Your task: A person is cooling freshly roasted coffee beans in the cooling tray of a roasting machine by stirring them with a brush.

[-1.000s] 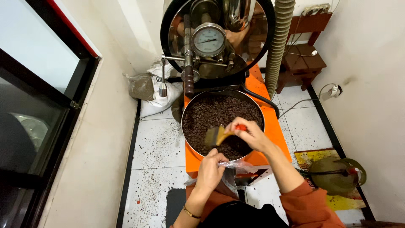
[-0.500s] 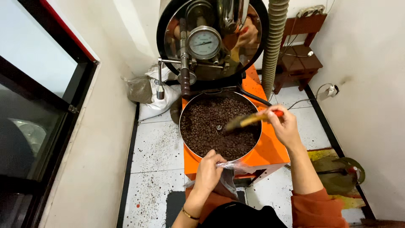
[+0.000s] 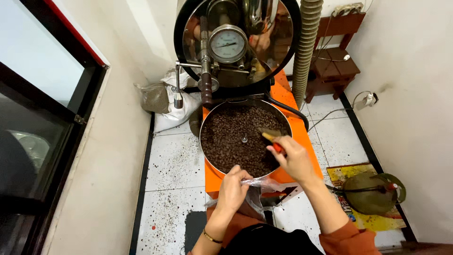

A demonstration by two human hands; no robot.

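A small brush with a red handle is gripped in the closed right hand, its bristles held over the dark beans in the round cooling tray; a clear plastic bag is pinched by the left hand at the tray's near rim, above the orange base.

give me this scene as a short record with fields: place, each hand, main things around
place: narrow tiled room with white speckled floor tiles
machine: orange and steel roasting machine with a round dial gauge
tray: round metal cooling tray of dark brown beans
left hand: left hand grips a clear plastic bag at the tray's near rim
right hand: right hand holds a small red-handled scoop over the beans
nearby: white sack; ribbed grey duct hose; green round gas cylinder
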